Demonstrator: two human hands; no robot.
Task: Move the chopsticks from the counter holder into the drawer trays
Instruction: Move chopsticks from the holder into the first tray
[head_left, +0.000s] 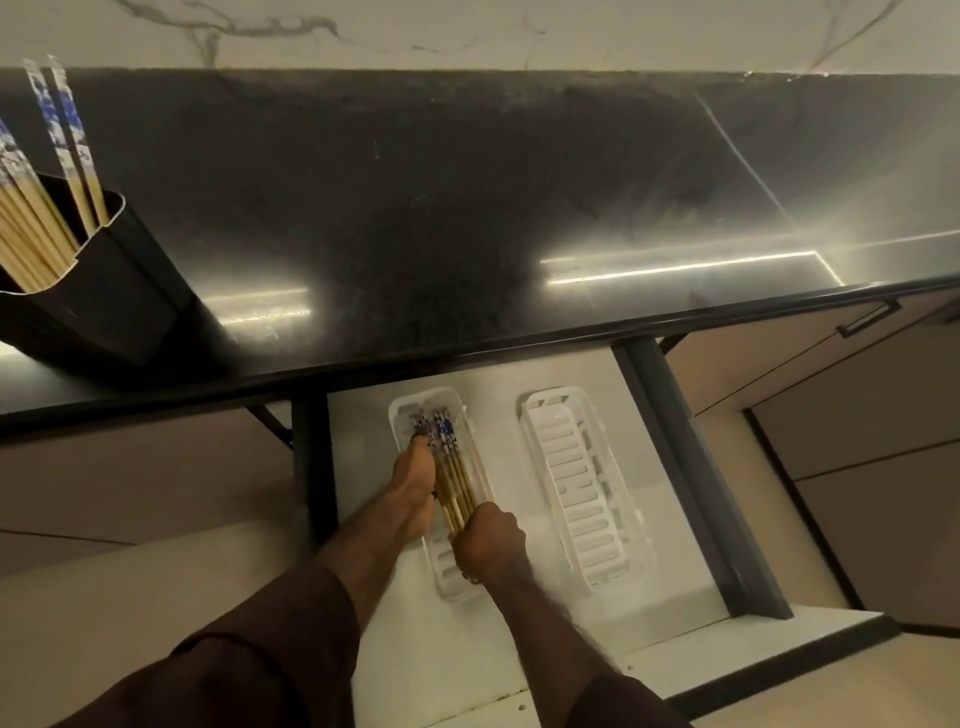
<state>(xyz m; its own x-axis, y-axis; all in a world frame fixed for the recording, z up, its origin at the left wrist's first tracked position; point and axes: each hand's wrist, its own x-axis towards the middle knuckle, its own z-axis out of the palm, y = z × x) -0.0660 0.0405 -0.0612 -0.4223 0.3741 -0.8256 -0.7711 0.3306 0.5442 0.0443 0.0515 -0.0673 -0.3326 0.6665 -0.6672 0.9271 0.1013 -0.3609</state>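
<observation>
A bundle of bamboo chopsticks with blue-and-white tops lies along the left white tray in the open drawer. My left hand rests flat against the bundle's left side, fingers reaching toward the patterned tops. My right hand grips the bundle's thin ends near the tray's front. A second white slotted tray lies to the right and holds nothing. On the counter at far left, a black holder still contains several more chopsticks.
The dark stone counter overhangs the back of the white drawer. Dark drawer side rails run on both sides. Beige cabinet fronts with a black handle stand at the right.
</observation>
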